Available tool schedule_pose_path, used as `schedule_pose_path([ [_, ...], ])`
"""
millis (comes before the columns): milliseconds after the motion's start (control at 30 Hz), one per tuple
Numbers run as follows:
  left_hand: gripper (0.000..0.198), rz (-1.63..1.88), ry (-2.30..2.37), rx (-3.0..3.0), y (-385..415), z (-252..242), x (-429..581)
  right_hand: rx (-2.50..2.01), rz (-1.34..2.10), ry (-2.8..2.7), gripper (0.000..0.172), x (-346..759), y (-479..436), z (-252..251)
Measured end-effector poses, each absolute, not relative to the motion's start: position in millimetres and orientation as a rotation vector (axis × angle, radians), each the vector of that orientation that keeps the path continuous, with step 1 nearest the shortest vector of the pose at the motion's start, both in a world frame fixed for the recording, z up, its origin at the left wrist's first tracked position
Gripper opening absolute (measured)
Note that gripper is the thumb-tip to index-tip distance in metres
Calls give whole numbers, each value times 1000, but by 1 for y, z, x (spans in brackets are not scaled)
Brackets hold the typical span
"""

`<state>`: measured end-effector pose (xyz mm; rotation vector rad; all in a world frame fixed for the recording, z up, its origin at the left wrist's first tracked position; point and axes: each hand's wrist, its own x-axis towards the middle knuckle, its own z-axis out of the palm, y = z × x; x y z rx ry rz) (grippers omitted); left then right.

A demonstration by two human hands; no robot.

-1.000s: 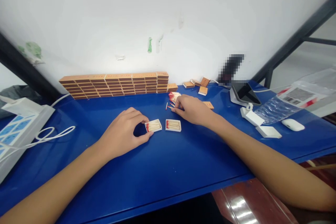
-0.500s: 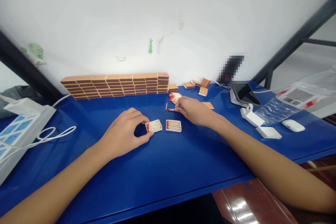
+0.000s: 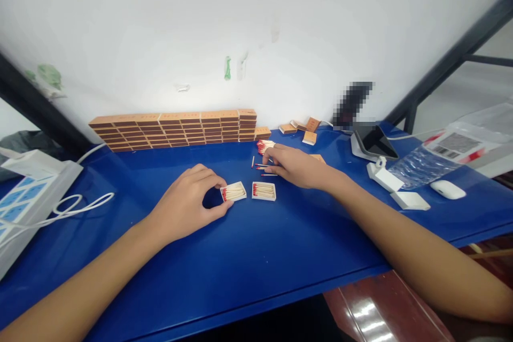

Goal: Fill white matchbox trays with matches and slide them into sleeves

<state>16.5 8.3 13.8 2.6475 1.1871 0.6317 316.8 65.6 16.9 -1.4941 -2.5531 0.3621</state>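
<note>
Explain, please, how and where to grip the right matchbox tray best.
I would pinch the right matchbox tray by its long walls, thumb on the near one, fingers on the far one, coming from the right. It lies flat and open-topped, holding matches, so the walls seem safer than the top; the left matchbox tray, in the left hand, sits close to its left end.

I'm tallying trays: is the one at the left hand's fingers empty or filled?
Filled, at least partly: red-tipped matches lie inside the white tray. I cannot tell how deep.
</note>
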Motion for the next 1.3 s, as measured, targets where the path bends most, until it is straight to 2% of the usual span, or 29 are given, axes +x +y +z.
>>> schedule_pose_path([
  [67, 22, 635, 1188, 2646, 8, 14, 16, -1521, 363, -2525, 9, 314, 66, 16],
  [367, 22, 652, 1176, 2652, 10, 14, 17, -1550, 344, -2580, 17, 314, 54, 34],
  [567, 22, 655, 1175, 2661, 8, 12, 15, -1530, 479, -2644, 23, 307, 25, 49],
  [767, 21, 660, 1172, 2662, 9, 12, 15, -1478, 522, -2655, 20, 303, 17, 50],
  [967, 21, 657, 1175, 2654, 9, 13, 15, -1459, 354, -2554, 15, 320, 44, 47],
  [1133, 22, 657, 1176, 2659, 10, 13, 16, -1476, 488, -2628, 10, 327, 60, 34],
  [1300, 24, 654, 1188, 2650, 9, 13, 16, -1428, 494, -2613, 15, 323, 52, 41],
])
